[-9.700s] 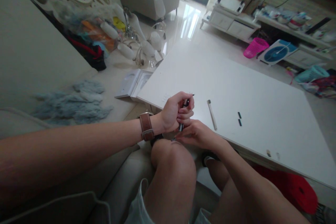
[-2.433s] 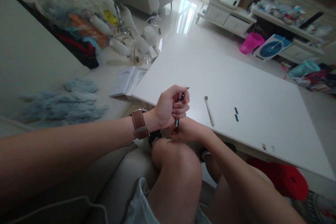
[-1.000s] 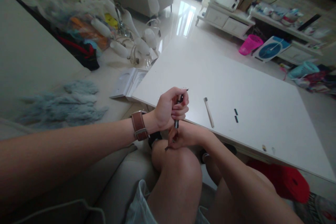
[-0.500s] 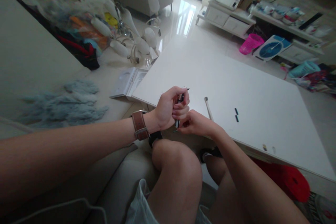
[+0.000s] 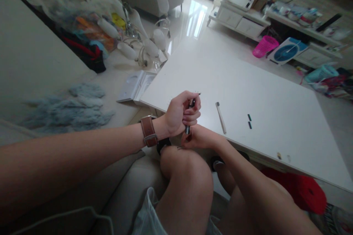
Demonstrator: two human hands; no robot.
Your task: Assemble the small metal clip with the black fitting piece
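Note:
My left hand (image 5: 185, 112), with a brown-strapped watch on the wrist, is closed around a slim black-and-silver pen-like stick (image 5: 188, 129). A small dark tip (image 5: 199, 93) sticks out beyond the thumb. Just below, above my knee, my right hand (image 5: 194, 137) is pinched closed. A tiny dark thin piece (image 5: 179, 148) shows by its fingertips, too small to name. On the white table (image 5: 209, 73) to the right lie a pale toothbrush (image 5: 221, 117) with a grey head and two short black pieces (image 5: 249, 121).
Two tiny bits (image 5: 279, 155) lie near the table's front edge. An open white box (image 5: 132, 86) stands on the floor at left, before a chandelier (image 5: 150, 47). Grey-blue cloth (image 5: 82, 106) lies further left. A red roll (image 5: 310, 192) sits below the table at right.
My right hand has moved down and slightly left, away from the lower end of the pen-like stick, uncovering the toothbrush handle. My left hand keeps its grip.

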